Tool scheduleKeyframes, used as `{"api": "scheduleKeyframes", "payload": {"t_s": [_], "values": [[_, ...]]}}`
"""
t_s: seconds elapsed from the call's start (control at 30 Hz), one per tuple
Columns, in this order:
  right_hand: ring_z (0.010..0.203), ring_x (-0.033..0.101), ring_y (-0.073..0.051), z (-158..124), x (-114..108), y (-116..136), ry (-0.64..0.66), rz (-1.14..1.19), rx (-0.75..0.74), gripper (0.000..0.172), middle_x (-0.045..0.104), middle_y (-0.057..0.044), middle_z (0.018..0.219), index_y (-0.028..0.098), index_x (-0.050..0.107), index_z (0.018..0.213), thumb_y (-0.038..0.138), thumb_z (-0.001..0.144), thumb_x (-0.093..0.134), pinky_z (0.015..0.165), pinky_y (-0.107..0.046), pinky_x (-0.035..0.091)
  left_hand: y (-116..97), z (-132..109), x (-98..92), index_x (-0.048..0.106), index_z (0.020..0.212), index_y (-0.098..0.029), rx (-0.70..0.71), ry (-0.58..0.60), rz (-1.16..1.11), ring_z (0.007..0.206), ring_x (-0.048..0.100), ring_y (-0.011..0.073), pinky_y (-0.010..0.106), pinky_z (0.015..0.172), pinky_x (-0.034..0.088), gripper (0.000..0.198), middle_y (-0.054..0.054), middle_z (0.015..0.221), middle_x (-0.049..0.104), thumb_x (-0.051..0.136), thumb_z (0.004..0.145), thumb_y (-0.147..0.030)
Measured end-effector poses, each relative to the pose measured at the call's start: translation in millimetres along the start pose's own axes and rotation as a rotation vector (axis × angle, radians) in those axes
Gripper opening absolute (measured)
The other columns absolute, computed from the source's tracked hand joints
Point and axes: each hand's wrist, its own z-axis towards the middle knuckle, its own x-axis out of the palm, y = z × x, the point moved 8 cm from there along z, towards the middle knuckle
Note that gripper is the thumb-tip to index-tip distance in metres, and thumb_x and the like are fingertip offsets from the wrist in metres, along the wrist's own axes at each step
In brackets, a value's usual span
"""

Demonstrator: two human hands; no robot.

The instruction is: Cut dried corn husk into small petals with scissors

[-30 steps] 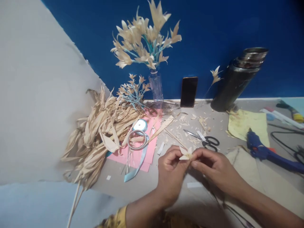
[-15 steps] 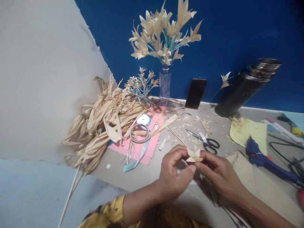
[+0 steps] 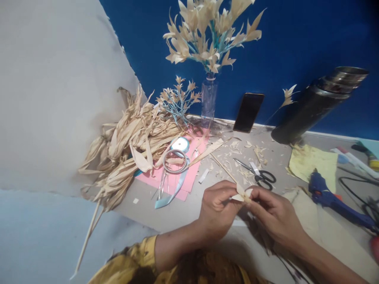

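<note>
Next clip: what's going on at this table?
A person pinches a small cream flower of dried husk between the fingertips of the left hand and the right hand, just above the grey table. Black-handled scissors lie just behind it, with a blue glue gun to the right. A pile of dried husks lies at the left beside pink paper. A clear bottle holding husk flowers stands at the blue wall.

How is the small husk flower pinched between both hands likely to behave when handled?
The husk flower looks very light: fingertips of the left hand and right hand alone carry it. Its thin pointed petals would probably bend or crease under a firm squeeze. Spiky in shape, it likely would not roll.
</note>
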Motion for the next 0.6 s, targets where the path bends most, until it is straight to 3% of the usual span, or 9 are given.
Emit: {"api": "scheduleKeyframes", "payload": {"t_s": [0.6], "values": [[0.057,0.05,-0.015,-1.6,6.1,-19.1,0.037,0.184,0.219,0.028,0.059,0.001,0.06,0.02,0.065,0.067,0.044,0.079,0.07,0.052,-0.024,0.04,5.5,-2.8,-0.1,0.075,0.076,-0.016,-0.068,0.0,0.015,0.073,0.064,0.0145,0.025,0.066,0.049,0.011,0.006,0.077,0.07,0.069,0.084,-0.012]]}}
